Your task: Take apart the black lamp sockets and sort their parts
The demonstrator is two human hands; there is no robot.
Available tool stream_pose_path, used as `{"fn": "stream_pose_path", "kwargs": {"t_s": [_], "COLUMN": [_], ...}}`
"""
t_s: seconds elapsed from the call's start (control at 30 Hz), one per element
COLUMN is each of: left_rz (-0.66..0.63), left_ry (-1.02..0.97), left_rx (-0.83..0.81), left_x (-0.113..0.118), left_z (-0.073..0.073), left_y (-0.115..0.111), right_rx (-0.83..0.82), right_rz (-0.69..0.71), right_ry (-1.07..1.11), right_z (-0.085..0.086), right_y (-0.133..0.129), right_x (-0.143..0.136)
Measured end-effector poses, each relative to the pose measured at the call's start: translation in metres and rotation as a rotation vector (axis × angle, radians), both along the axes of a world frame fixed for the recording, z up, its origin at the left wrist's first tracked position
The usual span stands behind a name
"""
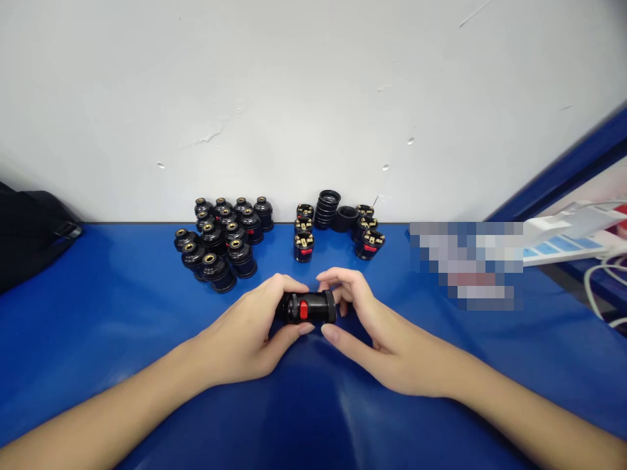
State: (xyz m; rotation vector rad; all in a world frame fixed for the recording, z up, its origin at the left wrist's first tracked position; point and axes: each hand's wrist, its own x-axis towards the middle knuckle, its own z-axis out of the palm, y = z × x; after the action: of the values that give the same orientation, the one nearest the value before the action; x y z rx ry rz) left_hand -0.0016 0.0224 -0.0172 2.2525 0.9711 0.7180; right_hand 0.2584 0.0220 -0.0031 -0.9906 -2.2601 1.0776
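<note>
A black cylindrical part (316, 307) with a red switch lies sideways between my hands. My left hand (267, 320) is wrapped round its left end, thumb below and fingers above. At its ringed right end, my right hand (362, 326) is open, with thumb and fingers apart around the rim. Behind my left hand stand several black domed sockets (215, 271) with brass-coloured threaded tops. Beyond the held part is a column of black switch bases (304, 247) with metal contacts, and similar bases (369, 245) stand to the right.
Black rings are stacked (327, 210) near the wall, beside another black ring (347, 219). A black bag (34, 235) lies at the left edge. On the right are a blurred-out item (465, 261), a white and blue box (563, 245) and white cables (595, 287).
</note>
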Motion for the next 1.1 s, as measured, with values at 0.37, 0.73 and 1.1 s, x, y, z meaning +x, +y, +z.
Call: {"fn": "stream_pose_path", "kwargs": {"t_s": [0.37, 0.73, 1.1], "left_rz": [-0.025, -0.028, -0.020], "left_ry": [-0.002, -0.002, 0.006], "left_rx": [-0.011, -0.011, 0.006], "left_x": [0.0003, 0.0009, -0.0002], "left_z": [0.0022, 0.0010, 0.0007], "left_y": [0.0015, 0.0015, 0.0016], "right_rx": [-0.011, -0.075, -0.037], "right_rz": [-0.027, -0.025, -0.022], "right_ry": [0.013, 0.013, 0.054], "right_z": [0.0014, 0.0013, -0.0006], "right_y": [0.0023, 0.0034, 0.0049], "right_x": [-0.0009, -0.0007, -0.0010]}}
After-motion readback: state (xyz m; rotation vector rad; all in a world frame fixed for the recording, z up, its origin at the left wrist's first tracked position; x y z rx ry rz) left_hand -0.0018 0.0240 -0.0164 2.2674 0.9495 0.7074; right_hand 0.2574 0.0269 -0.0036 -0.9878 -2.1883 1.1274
